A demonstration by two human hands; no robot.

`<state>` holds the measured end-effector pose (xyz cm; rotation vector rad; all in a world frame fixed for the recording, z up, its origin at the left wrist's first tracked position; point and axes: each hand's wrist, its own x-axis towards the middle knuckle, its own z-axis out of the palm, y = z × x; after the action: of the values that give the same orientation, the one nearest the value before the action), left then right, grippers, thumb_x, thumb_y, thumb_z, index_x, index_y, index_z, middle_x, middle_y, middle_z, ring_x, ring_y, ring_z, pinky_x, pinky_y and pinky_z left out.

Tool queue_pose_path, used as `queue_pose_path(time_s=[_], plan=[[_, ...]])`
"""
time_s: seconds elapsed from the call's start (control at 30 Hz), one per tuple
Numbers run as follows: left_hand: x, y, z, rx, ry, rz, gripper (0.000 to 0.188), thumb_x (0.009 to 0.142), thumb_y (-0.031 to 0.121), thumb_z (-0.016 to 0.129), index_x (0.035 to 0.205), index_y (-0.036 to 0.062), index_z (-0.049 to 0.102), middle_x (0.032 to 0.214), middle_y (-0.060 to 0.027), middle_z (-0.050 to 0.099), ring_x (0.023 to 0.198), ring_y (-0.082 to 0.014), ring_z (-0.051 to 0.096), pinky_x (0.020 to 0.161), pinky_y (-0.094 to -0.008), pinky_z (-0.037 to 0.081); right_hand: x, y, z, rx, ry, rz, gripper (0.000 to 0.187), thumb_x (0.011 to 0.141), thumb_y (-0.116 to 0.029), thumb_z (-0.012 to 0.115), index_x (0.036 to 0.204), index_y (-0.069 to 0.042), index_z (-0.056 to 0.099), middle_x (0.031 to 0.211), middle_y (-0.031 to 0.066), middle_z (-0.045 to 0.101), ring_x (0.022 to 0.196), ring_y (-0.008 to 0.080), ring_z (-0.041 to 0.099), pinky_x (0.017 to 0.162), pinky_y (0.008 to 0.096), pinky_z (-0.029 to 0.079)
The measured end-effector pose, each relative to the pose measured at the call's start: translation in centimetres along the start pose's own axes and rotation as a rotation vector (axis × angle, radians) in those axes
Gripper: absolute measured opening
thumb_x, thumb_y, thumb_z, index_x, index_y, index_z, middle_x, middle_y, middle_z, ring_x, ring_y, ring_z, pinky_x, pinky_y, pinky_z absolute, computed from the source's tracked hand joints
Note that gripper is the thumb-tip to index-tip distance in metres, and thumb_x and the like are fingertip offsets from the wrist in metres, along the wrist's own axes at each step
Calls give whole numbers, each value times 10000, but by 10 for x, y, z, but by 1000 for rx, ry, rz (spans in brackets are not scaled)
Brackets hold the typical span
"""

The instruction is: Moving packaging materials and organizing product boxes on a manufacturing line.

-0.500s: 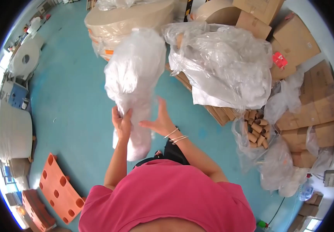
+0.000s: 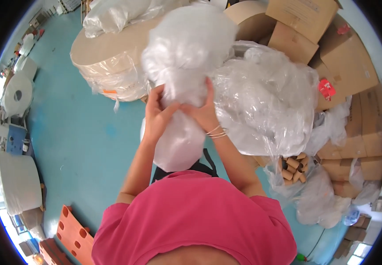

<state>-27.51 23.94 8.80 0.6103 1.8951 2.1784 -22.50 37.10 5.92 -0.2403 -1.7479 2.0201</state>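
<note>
A big puffy bundle of white translucent plastic film is in front of me, narrow at its middle and bulging above and below. On its left side, my left hand is wrapped round the narrow part. My right hand clasps the same part from the right, and the two thumbs come together on the near side. The lower bulge hangs between my forearms, close to my waist. The fingers behind the film are partly hidden.
A large film-wrapped roll stands ahead on the left. To the right lies a heap of clear plastic film, with cardboard boxes beyond it. Brown cardboard tubes fill a clear bag. An orange slotted panel lies low on the left.
My right hand, formerly spread beside the bundle, has closed on it. The bundle has moved up and right and is now squeezed in at its middle. My view has shifted too.
</note>
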Motion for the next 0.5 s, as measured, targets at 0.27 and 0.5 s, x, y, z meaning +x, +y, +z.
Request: queue_pose_path(time_s=[0.27, 0.5], plan=[[210, -118, -19, 750, -62, 194, 635, 655, 247, 675, 1164, 2, 385, 1024, -121, 475, 940, -246, 450, 814, -326, 356, 67, -18, -166, -789, 419, -76, 825, 625, 46, 611, 1313, -52, 166, 1312, 101, 261, 1150, 206, 327, 924, 312, 311], [380, -281, 17, 1131, -523, 44, 1137, 471, 517, 718, 1315, 50, 115, 1338, -199, 169, 1222, -369, 168, 949, -511, 155, -34, 14, -232, -800, 938, 263, 801, 696, -137, 610, 1326, -75, 120, 1319, 133, 229, 1160, 242, 301, 961, 347, 252]])
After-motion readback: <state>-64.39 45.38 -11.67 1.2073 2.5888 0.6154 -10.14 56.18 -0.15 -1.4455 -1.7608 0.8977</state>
